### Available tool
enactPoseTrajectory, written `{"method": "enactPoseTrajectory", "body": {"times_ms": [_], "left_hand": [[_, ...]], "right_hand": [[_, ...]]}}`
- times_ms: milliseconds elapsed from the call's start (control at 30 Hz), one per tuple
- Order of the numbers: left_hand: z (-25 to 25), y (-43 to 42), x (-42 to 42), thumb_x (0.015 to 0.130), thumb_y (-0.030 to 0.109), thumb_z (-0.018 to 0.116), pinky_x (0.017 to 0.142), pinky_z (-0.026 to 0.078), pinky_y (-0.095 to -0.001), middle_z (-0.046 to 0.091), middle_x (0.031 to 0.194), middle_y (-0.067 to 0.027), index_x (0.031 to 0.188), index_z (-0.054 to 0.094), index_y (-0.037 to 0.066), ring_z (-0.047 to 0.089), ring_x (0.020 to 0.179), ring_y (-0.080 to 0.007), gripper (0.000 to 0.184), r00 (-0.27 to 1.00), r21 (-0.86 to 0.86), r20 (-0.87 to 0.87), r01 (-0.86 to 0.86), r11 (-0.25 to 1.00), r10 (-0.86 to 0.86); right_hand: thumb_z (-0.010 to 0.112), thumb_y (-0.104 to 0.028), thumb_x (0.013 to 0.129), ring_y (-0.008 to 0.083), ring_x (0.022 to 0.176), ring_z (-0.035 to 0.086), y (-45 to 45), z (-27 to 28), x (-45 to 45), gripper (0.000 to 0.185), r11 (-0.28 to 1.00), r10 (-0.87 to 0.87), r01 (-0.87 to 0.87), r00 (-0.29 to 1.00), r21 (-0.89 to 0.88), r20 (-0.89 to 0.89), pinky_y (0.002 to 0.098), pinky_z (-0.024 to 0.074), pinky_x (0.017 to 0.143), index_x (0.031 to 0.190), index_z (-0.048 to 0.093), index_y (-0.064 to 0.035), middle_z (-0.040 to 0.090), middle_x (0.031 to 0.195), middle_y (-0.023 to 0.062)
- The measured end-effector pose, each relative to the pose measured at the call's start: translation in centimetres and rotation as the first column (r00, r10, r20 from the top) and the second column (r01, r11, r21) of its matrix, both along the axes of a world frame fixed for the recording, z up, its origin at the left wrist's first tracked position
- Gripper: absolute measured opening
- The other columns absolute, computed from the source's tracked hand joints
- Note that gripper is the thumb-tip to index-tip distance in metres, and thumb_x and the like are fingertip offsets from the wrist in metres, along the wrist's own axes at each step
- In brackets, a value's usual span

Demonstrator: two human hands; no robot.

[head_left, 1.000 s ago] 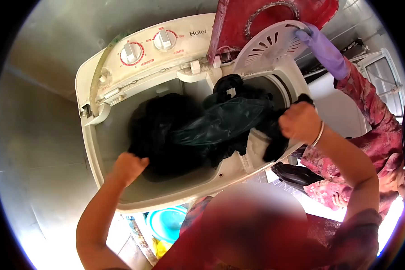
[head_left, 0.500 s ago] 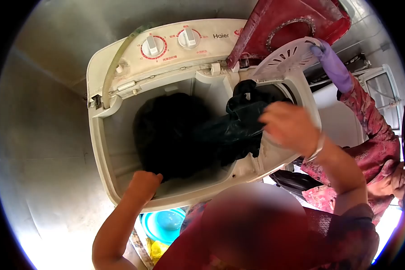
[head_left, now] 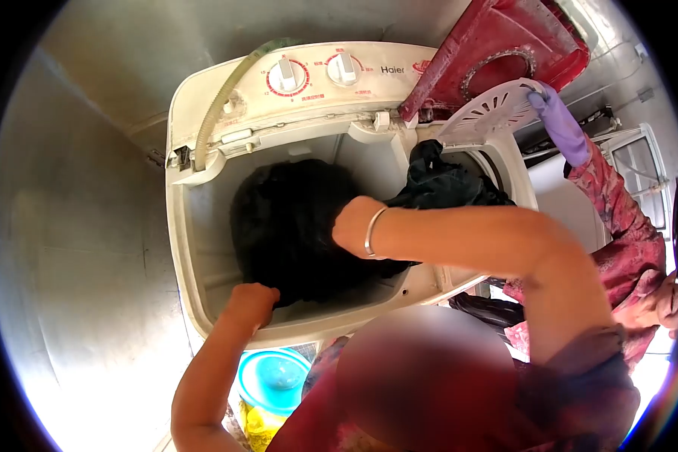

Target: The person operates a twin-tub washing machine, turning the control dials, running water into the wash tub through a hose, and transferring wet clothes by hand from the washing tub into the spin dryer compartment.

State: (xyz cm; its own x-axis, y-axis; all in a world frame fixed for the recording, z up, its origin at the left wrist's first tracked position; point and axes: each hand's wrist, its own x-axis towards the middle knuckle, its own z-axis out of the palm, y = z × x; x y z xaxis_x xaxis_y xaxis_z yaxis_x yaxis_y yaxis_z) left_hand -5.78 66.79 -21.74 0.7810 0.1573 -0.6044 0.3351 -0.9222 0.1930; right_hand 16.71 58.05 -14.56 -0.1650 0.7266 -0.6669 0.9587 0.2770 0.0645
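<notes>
A twin-tub washing machine (head_left: 429,290) stands before me with both tubs uncovered. Wet black clothes (head_left: 286,233) lie bunched in the larger wash tub, and a stretch of the dark cloth (head_left: 456,184) drapes over the divider into the smaller spin tub. My right hand (head_left: 356,226) is curled against the clothes in the wash tub, its fingertips sunk out of sight in them. At the front rim, my left hand (head_left: 255,303) is closed beside the edge of the black clothes. What its fingers hold is hidden.
Another person's purple-gloved hand (head_left: 557,124) holds up the white slotted inner lid (head_left: 493,113). Behind it leans a dirty red lid (head_left: 497,60). A drain hose (head_left: 230,98) lies over the control panel. Below the machine sit a blue basin (head_left: 275,377) and something yellow (head_left: 262,428).
My right hand has moved left from the spin tub side to the clothes in the wash tub. The cloth over the spin tub lies lower. My left hand stays at the front rim.
</notes>
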Motion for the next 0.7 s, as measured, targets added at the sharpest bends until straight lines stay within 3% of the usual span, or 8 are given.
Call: {"method": "enactPoseTrajectory", "body": {"times_ms": [133, 200, 233, 367, 467, 533, 600, 700], "left_hand": [[0.2, 0.5, -0.2, 0.075, 0.013, 0.059, 0.071, 0.049, -0.0363, 0.064, 0.087, -0.0101, 0.101, 0.063, 0.013, 0.061, 0.085, -0.0273, 0.027, 0.999, -0.056, 0.000, -0.052, 0.997, 0.052], [1.1, 0.3, 0.6, 0.075, 0.018, 0.062, 0.071, 0.049, -0.0353, 0.064, 0.088, -0.0100, 0.105, 0.061, 0.012, 0.061, 0.085, -0.0264, 0.031, 0.998, -0.080, 0.010, -0.061, 0.995, 0.062], [2.3, 0.2, 1.7, 0.073, 0.023, 0.065, 0.072, 0.049, -0.0344, 0.064, 0.089, -0.0106, 0.107, 0.059, 0.010, 0.061, 0.084, -0.0264, 0.037, 0.971, -0.227, 0.090, -0.199, 0.953, 0.224], [2.0, -0.6, 7.2, 0.070, 0.025, 0.069, 0.081, 0.046, -0.0363, 0.059, 0.102, -0.0143, 0.116, 0.051, 0.001, 0.058, 0.089, -0.0298, 0.054, 0.777, -0.745, 0.179, -0.293, 0.599, 0.604], [-0.4, -2.0, 11.5, 0.068, 0.022, 0.071, 0.087, 0.043, -0.0386, 0.050, 0.119, -0.0141, 0.124, 0.044, 0.005, 0.052, 0.104, -0.0305, 0.064, 0.819, -0.549, 0.358, -0.204, 0.810, 0.448], [-1.4, -3.5, 13.7, 0.067, 0.021, 0.072, 0.090, 0.042, -0.0394, 0.044, 0.125, -0.0134, 0.127, 0.040, 0.007, 0.047, 0.109, -0.0313, 0.069, 0.863, -0.425, 0.364, -0.181, 0.887, 0.351], [-2.7, -4.9, 15.4, 0.066, 0.020, 0.072, 0.092, 0.041, -0.0402, 0.038, 0.131, -0.0128, 0.130, 0.036, 0.009, 0.043, 0.115, -0.0321, 0.075, 0.905, -0.282, 0.348, -0.147, 0.948, 0.244], [-5.7, -6.1, 16.6, 0.063, 0.021, 0.074, 0.095, 0.038, -0.0401, 0.037, 0.132, -0.0123, 0.132, 0.033, 0.009, 0.041, 0.115, -0.0347, 0.081, 0.943, -0.243, 0.265, -0.140, 0.960, 0.204]], "right_hand": [[0.057, -0.018, 0.068, 0.0331, 0.068, 0.061, -2.9, 9.1, 2.7, 0.013, 0.990, -0.123, 0.125, 0.992, 0.067, -0.037, 0.0432, 0.0474, 0.060, 0.071, 0.060, -0.0064, 0.060, 0.065, 0.0136], [0.064, -0.026, 0.062, 0.0349, 0.065, 0.058, -6.6, 13.1, 6.9, 0.019, 0.908, -0.244, 0.287, 0.954, 0.305, -0.172, 0.0459, 0.0437, 0.057, 0.072, 0.059, -0.0097, 0.057, 0.062, 0.0136], [0.065, -0.025, 0.062, 0.0359, 0.065, 0.057, -8.4, 15.2, 8.6, 0.022, 0.861, -0.350, 0.383, 0.923, 0.335, -0.157, 0.0443, 0.0437, 0.057, 0.074, 0.059, -0.0086, 0.057, 0.063, 0.0149], [0.063, -0.016, 0.068, 0.0179, 0.065, 0.057, -18.2, 17.3, 15.6, 0.026, 0.350, -0.660, 0.894, 0.447, 0.279, -0.604, 0.0284, 0.0450, 0.062, 0.089, 0.058, -0.0001, 0.057, 0.069, 0.0117], [0.063, -0.014, 0.070, 0.0219, 0.073, 0.058, -24.3, 12.2, 18.5, 0.031, 0.127, -0.636, 0.971, 0.237, 0.203, -0.734, 0.0305, 0.0460, 0.071, 0.098, 0.057, -0.0009, 0.060, 0.079, 0.0136], [0.065, -0.016, 0.070, 0.0305, 0.093, 0.055, -26.2, 6.8, 19.5, 0.037, 0.320, -0.673, 0.795, 0.574, 0.516, -0.466, 0.0379, 0.0433, 0.082, 0.103, 0.056, -0.0014, 0.058, 0.097, 0.0194], [0.068, -0.018, 0.068, 0.0332, 0.102, 0.049, -25.6, 3.0, 18.3, 0.045, 0.381, -0.866, 0.777, 0.490, 0.502, -0.101, 0.0400, 0.0406, 0.087, 0.108, 0.053, -0.0040, 0.051, 0.108, 0.0199], [0.070, -0.015, 0.064, 0.0339, 0.104, 0.047, -23.7, -1.0, 15.7, 0.050, 0.346, -0.551, 0.672, 0.710, 0.655, -0.438, 0.0380, 0.0394, 0.090, 0.110, 0.052, -0.0058, 0.049, 0.111, 0.0150]]}}
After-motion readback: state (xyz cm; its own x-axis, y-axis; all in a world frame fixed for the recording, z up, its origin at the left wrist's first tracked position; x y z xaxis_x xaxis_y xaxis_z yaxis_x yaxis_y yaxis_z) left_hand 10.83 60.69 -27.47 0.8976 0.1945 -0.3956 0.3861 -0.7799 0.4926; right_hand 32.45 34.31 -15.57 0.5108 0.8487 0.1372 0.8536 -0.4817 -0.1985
